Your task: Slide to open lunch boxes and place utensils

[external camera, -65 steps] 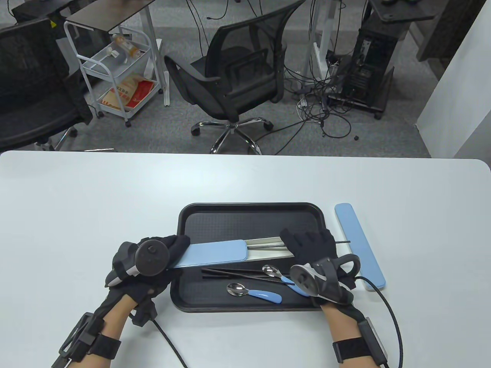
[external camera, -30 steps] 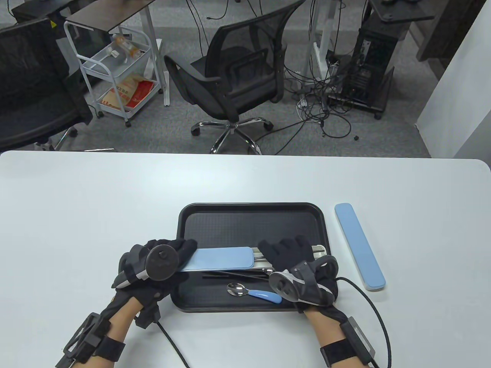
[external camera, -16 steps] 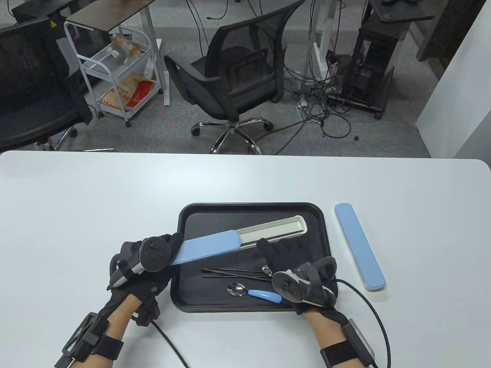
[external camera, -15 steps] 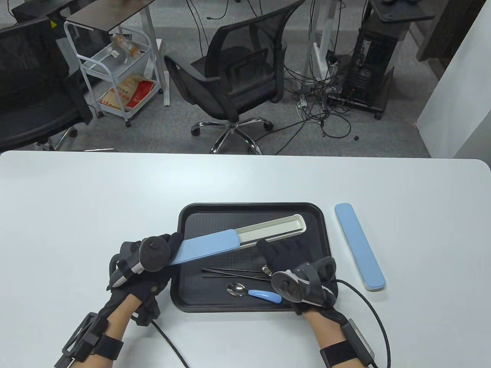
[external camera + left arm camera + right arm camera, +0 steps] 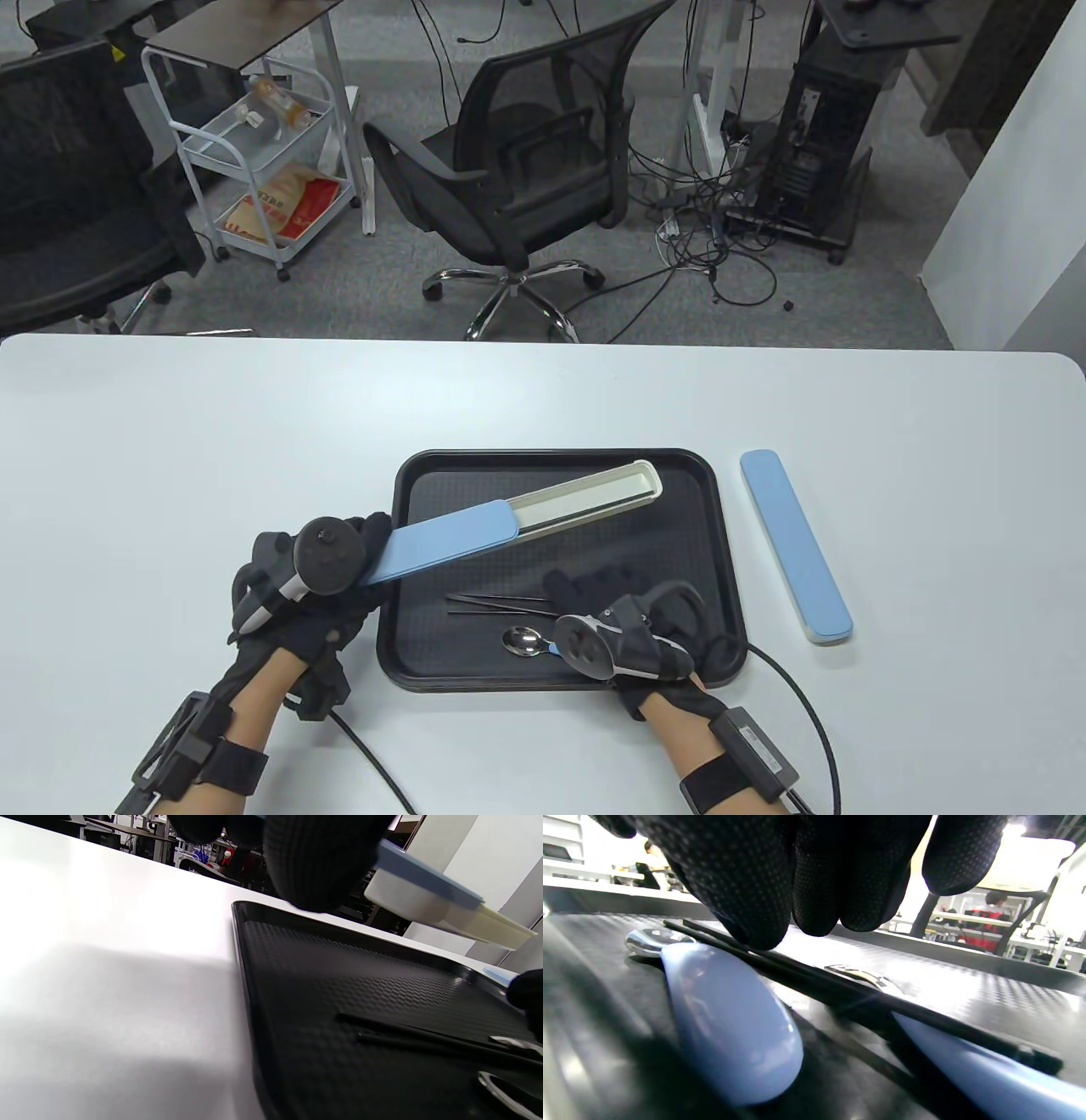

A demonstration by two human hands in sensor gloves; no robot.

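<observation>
My left hand grips the blue-lid end of a utensil box and holds it slanted above the black tray. The lid is slid back and the cream inner tray shows empty. In the left wrist view my fingers wrap the box. My right hand is low over the black chopsticks and a blue-handled spoon on the tray. In the right wrist view its fingertips hang just above the chopsticks, between two spoon handles; the thumb stands apart and holds nothing.
A second, closed blue utensil box lies on the white table right of the tray. Glove cables trail off the table's front edge. Office chairs and a cart stand on the floor beyond the far edge.
My right hand let go of the inner tray and dropped toward the front of the tray, over the utensils. My left hand lifted the box and swung its open end toward the back.
</observation>
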